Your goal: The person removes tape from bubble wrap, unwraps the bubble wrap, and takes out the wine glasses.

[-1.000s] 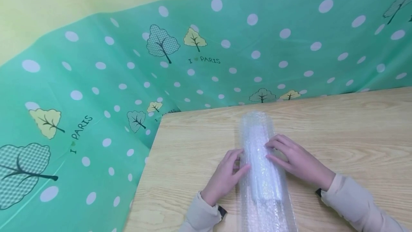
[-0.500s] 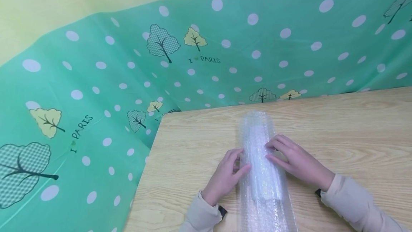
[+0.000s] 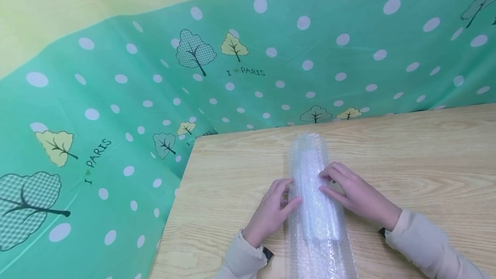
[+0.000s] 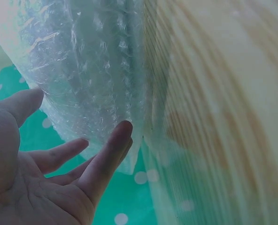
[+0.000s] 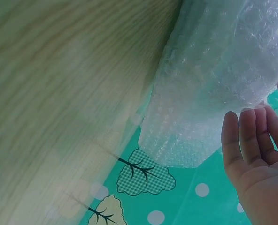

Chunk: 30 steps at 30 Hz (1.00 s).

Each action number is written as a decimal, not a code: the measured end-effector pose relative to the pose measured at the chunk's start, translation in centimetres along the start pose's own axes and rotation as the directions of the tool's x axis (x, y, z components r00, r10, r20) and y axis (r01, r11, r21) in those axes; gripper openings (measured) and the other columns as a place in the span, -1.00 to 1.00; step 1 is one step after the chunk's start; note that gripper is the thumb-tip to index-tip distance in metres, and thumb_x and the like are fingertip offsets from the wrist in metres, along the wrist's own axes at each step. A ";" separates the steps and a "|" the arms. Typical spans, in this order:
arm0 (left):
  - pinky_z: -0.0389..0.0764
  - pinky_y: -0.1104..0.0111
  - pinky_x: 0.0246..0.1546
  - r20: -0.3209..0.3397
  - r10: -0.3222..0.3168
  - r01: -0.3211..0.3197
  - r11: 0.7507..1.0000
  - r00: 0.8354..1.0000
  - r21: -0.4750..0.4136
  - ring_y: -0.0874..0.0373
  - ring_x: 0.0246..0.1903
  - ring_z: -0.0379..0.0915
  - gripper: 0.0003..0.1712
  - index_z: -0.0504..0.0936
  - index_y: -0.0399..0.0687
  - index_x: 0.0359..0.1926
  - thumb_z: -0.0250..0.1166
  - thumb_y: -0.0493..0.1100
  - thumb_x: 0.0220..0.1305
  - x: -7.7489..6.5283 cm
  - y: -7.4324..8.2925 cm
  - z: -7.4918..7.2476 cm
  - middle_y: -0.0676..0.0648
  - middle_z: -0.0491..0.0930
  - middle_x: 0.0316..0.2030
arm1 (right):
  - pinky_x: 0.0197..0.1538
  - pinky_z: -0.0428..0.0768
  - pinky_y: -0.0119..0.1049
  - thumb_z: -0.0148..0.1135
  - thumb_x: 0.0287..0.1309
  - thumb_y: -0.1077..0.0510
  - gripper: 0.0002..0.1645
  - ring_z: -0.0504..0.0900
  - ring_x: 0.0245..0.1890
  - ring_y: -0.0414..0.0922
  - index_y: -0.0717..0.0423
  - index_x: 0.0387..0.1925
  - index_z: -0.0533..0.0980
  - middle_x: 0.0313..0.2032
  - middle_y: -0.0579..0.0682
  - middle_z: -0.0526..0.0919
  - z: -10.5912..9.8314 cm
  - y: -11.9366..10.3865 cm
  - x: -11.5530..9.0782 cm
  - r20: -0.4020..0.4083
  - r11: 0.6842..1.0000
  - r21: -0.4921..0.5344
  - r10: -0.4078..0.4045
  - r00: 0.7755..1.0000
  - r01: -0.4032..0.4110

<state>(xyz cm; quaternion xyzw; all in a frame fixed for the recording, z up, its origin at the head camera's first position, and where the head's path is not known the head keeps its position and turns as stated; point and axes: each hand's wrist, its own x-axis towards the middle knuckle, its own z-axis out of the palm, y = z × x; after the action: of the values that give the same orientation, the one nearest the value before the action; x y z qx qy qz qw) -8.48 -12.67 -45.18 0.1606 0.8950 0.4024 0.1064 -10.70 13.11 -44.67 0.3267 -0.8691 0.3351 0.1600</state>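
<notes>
A long bundle of clear bubble wrap (image 3: 318, 218) lies on the wooden table in the head view, its length running away from me. A paler, whitish shape shows through the layers; what it is stays hidden. My left hand (image 3: 268, 213) is at the bundle's left side, fingers spread and fingertips right at the plastic. On the other side my right hand (image 3: 358, 193) touches the upper right of the bundle with thumb and fingertips. Both wrist views show the fingers fairly straight beside the bubble wrap (image 4: 92, 61), not wrapped round it.
The light wood table (image 3: 426, 162) reaches out to the right. A green curtain (image 3: 147, 81) with white dots and printed trees hangs behind its far edge and along its left side. The near end of the bubble wrap runs out of the head view.
</notes>
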 end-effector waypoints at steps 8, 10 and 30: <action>0.64 0.38 0.05 -0.002 0.004 -0.004 1.000 1.000 0.004 0.16 0.02 0.53 -0.16 0.21 0.12 0.48 0.01 0.42 0.35 0.0 0.0 0.1 0.05 0.32 0.34 | 0.04 0.59 -0.48 0.40 0.12 0.18 -0.67 0.52 -0.10 -0.32 0.05 -0.07 0.52 -0.12 -0.22 0.52 0.0 0.0 -0.1 0.004 1.000 0.016 0.000 1.000 0.000; 0.64 0.39 0.05 -0.001 0.005 -0.005 1.000 1.000 0.005 0.16 0.03 0.53 -0.16 0.21 0.12 0.49 0.01 0.42 0.35 -0.1 0.0 0.1 0.04 0.32 0.34 | 0.05 0.57 -0.51 0.40 0.12 0.19 -0.67 0.51 -0.10 -0.32 0.05 -0.07 0.52 -0.13 -0.23 0.51 0.1 0.0 -0.1 0.001 1.000 0.020 -0.005 1.000 0.005; 0.65 0.39 0.04 -0.002 0.018 -0.018 1.000 1.000 0.020 0.16 0.03 0.54 -0.19 0.20 0.18 0.48 0.02 0.41 0.36 -0.1 0.1 0.0 0.07 0.30 0.35 | 0.05 0.59 -0.46 0.40 0.11 0.18 -0.67 0.49 -0.08 -0.32 0.03 -0.08 0.51 -0.13 -0.22 0.51 0.0 -0.2 0.0 0.000 1.000 0.029 -0.005 1.000 0.005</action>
<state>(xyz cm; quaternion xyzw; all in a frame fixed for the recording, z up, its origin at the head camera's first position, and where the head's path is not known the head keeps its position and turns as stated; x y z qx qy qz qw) -8.40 -12.61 -45.11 0.1696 0.8975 0.3945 0.1003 -10.59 12.99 -44.57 0.3312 -0.8634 0.3472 0.1561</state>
